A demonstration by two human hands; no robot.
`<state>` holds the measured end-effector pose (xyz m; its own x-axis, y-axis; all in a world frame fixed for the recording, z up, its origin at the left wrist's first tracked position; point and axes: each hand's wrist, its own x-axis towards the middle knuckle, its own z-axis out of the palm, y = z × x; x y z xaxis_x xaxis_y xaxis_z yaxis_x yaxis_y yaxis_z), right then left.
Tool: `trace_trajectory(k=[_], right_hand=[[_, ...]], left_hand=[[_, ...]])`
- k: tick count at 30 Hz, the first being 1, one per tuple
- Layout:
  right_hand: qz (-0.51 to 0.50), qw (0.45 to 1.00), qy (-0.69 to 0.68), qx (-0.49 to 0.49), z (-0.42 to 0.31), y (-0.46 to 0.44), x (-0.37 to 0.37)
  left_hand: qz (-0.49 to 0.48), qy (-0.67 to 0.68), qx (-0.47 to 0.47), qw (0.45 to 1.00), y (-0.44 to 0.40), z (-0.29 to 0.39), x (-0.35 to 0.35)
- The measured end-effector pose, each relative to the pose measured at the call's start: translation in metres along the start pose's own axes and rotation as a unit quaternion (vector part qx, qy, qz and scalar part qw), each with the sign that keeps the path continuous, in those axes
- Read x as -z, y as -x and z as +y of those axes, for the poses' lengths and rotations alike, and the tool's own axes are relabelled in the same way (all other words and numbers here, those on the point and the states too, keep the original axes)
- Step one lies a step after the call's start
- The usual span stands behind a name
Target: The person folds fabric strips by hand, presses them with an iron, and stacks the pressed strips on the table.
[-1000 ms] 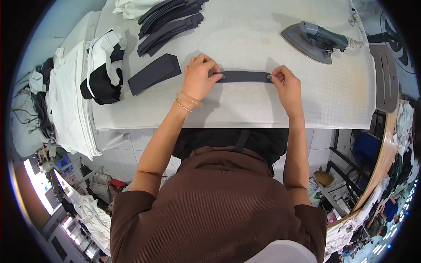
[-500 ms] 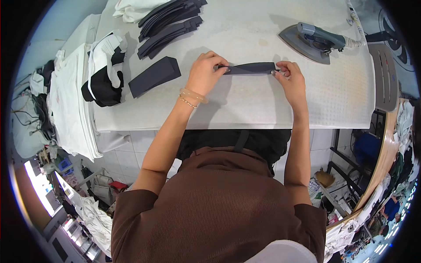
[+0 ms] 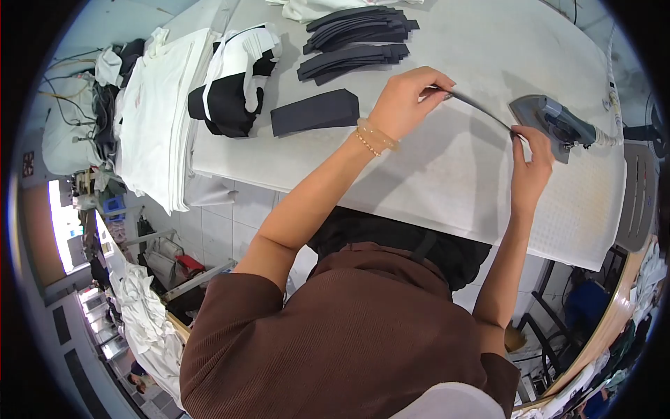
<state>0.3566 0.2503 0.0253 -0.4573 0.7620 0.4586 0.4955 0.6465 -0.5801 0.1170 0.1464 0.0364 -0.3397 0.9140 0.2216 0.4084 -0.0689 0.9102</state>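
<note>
A narrow dark grey fabric strip (image 3: 481,110) is stretched between my two hands above the white-covered table, seen nearly edge-on. My left hand (image 3: 412,101) pinches its left end, and my right hand (image 3: 529,164) pinches the right end, lower down. Left of my left hand lies a flat stack of dark grey pieces (image 3: 314,112). Behind it are fanned piles of dark strips (image 3: 359,29). The grey iron (image 3: 558,126) rests on its soleplate just beyond my right hand.
A tied black and white fabric bundle (image 3: 234,84) sits at the table's left, beside stacked white cloth (image 3: 157,122). White fabric (image 3: 314,8) lies at the far edge. A grey chair back (image 3: 635,199) stands right of the table (image 3: 433,192).
The view has turned, so the table items appear shifted. Both hands have raised the strip, which was flat on the table and now shows its edge.
</note>
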Motion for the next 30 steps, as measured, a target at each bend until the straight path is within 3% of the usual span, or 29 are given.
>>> trace_trajectory(k=[2,4,7,11,16,30], right_hand=[[-0.008,1.000,0.020,0.013,0.011,0.018,-0.005],[-0.051,0.998,0.042,0.004,0.025,0.044,-0.014],[-0.063,0.997,0.023,-0.038,0.032,0.067,-0.026],[-0.023,0.997,0.010,-0.066,0.032,0.065,-0.025],[-0.004,0.982,-0.061,-0.176,0.038,0.060,-0.031],[0.005,0.967,0.066,-0.245,0.030,0.053,-0.043]], left_hand=[[-0.007,0.025,-0.095,0.995,0.007,-0.003,-0.001],[-0.049,-0.131,-0.113,0.984,0.035,-0.034,-0.010],[-0.033,-0.194,-0.139,0.971,0.052,-0.066,-0.023],[0.000,-0.175,-0.071,0.982,0.052,-0.070,-0.026],[0.056,-0.181,-0.003,0.982,0.053,-0.067,-0.035],[0.129,-0.269,0.051,0.953,0.049,-0.063,-0.049]])
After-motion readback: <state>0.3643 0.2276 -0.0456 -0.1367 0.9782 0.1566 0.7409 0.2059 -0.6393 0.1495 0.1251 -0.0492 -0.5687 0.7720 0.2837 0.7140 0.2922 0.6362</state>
